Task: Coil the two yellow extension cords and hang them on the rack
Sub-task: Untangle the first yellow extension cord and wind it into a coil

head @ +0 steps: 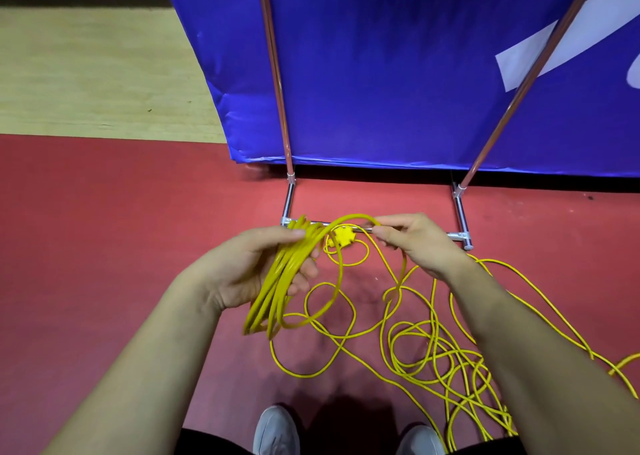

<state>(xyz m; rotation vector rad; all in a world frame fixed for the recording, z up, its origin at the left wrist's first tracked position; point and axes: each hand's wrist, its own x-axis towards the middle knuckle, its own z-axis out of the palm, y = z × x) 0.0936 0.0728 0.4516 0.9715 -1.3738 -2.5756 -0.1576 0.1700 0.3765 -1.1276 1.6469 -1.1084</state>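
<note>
A coil (277, 281) of yellow extension cord is gripped by the left hand (249, 271), with the fingers curled around the loops. One arc from it is pinched by the right hand (419, 246). Between the hands, on the red floor (104, 229), a yellow socket block (343, 238) is seen. Loose cord (446, 354) is tangled under the right hand. Beyond the hands stand the chrome rack (460, 212) and a blue banner (381, 73).
</note>
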